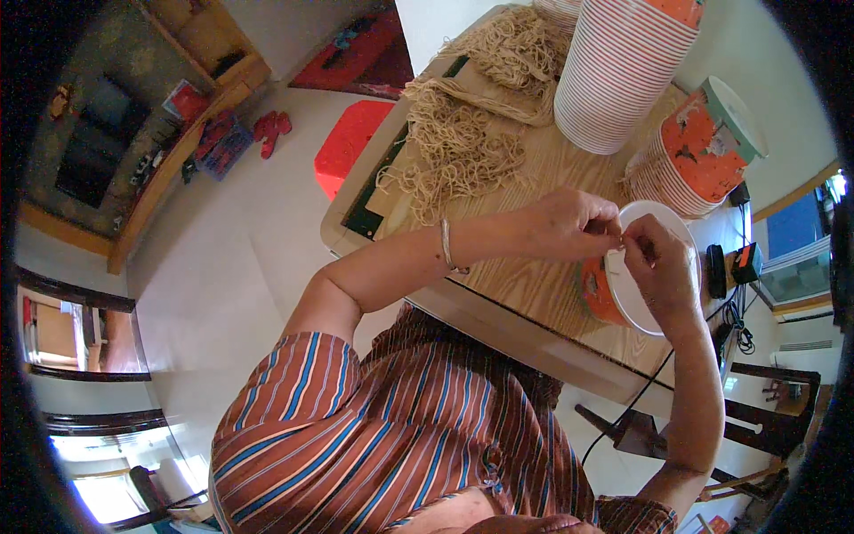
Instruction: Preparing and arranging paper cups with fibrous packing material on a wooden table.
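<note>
My left hand (pixel 576 224), with a silver bangle on its wrist, is closed in a pinch. Its fingertips meet those of my right hand (pixel 663 270), which is pinched too. Something small and pale shows at the fingertips, too small to name. Both hands are over the near rim area of an orange paper tub (pixel 600 298) with a white rim, tilted on the wood-grain table (pixel 534 289). My right hand covers part of its mouth. Beyond my left forearm lies a loose heap of tan cords (pixel 463 151).
A second tan cord bundle (pixel 516 49) lies farther back. A tall stack of white-rimmed tubs (pixel 614 80) stands beside it. To the right is another tub stack (pixel 680 165) with a green-rimmed one. Black cables (pixel 737 325) hang at the right edge; a red stool (pixel 351 138) is left.
</note>
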### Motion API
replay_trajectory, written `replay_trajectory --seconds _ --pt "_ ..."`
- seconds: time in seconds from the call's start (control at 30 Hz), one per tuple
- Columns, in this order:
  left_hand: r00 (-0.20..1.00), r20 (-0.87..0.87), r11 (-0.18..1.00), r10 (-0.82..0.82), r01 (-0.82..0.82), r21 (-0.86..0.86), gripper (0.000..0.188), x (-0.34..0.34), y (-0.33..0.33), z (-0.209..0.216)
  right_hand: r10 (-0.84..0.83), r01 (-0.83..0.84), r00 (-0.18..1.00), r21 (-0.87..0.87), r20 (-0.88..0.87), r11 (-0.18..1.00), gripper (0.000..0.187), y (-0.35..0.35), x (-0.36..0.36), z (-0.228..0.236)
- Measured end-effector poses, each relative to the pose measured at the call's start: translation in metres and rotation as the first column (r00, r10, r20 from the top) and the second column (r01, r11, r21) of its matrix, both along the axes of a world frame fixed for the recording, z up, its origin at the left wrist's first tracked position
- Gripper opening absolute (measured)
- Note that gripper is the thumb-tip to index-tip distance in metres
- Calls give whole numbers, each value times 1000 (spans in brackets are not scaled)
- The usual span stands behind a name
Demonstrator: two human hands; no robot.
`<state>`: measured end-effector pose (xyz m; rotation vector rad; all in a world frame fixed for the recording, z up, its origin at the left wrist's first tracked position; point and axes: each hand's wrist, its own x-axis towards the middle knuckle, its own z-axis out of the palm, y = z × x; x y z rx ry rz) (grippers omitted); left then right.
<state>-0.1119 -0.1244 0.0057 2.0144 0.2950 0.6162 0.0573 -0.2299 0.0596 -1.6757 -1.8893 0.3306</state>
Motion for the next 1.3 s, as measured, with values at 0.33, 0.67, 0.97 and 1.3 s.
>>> replay_trajectory --seconds 0.33,0.67,0.97,1.3 --pt "993 64 993 102 -98 -59 20 1 -9 3 -88 -121 884 -406 -459 906 12 12 21 -4" --pt "995 95 842 32 24 -538 16 3 -8 -10 -144 -149 778 -402 -611 903 10 7 24 -12" --pt "983 184 639 -29 159 -753 19 6 -6 -19 -52 -170 824 -334 -564 927 8 5 22 -23" --pt "994 98 792 46 24 -610 19 7 -8 -15 -11 -50 950 -187 -313 981 16 1 11 -7"
